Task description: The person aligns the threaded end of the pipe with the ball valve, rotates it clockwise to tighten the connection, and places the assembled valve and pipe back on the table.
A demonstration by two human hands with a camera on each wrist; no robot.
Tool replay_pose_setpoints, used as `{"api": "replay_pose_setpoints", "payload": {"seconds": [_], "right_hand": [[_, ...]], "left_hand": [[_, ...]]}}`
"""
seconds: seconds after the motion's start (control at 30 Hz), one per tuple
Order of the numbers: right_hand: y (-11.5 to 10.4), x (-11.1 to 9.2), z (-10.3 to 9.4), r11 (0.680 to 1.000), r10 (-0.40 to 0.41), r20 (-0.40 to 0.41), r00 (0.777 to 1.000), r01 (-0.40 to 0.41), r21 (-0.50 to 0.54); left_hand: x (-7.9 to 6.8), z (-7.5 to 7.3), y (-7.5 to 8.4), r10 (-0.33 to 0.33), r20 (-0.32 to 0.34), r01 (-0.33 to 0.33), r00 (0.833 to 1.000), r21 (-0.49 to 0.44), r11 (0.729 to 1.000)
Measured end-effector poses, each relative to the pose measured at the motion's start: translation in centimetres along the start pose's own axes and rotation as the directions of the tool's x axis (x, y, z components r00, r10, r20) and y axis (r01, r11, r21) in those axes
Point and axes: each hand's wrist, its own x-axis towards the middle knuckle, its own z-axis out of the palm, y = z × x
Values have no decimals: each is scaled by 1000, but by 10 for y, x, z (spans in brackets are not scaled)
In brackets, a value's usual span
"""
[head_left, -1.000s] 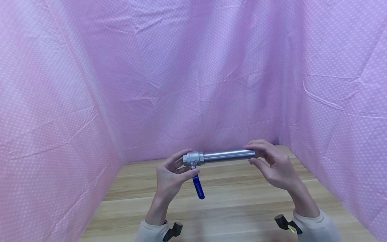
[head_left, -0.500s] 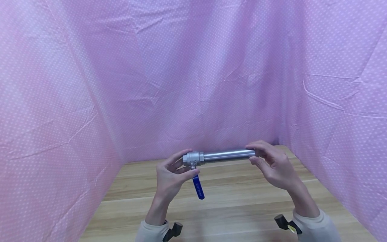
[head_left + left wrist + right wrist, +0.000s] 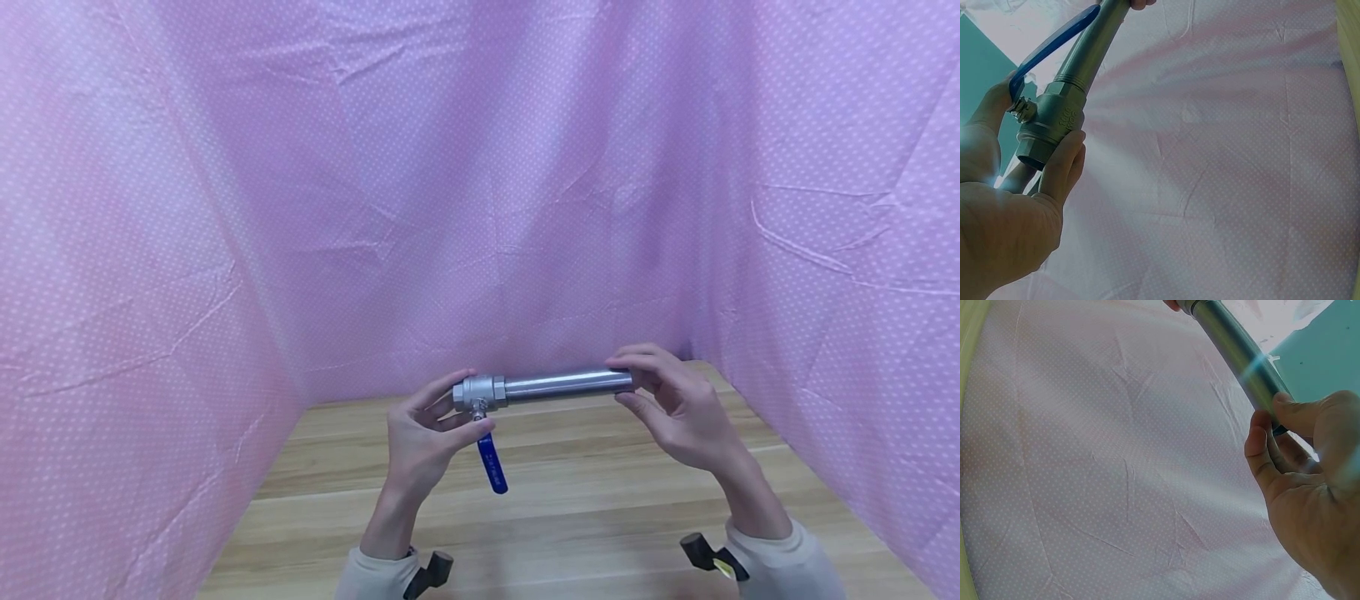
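Observation:
A silver ball valve [image 3: 477,390] with a blue lever handle [image 3: 492,464] is held up in front of the person, over the table. My left hand [image 3: 422,442] grips the valve body, its thumb by the base of the lever. From the valve's right side runs a straight metal pipe [image 3: 566,385], nearly level, its end seated at the valve's hex collar. My right hand [image 3: 686,417] pinches the pipe's free end between thumb and fingers. The left wrist view shows the valve's open hex end [image 3: 1034,152] facing the palm, with fingers along the body.
A light wood-grain table [image 3: 570,508] lies below the hands. Pink dotted cloth [image 3: 480,208] hangs behind it and on both sides. Black wrist mounts [image 3: 429,575] sit at the cuffs of the pale sleeves.
My right thumb and fingers shift slightly about the pipe's end, the thumb moving up and then back down. My left hand and the valve stay in place.

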Motion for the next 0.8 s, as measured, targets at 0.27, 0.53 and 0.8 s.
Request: {"api": "replay_pose_setpoints", "payload": {"seconds": [0.27,0.53,0.8], "right_hand": [[0,1,0,999,-14,4,1000,14,-30],[0,0,0,999,-14,5,1000,14,-40],[1,0,-1,997,-15,5,1000,16,-76]], "left_hand": [[0,0,0,-9,6,9,1000,-4,1000],[1,0,0,-10,8,10,1000,-2,1000],[0,1,0,-17,10,17,1000,-13,1000]]}}
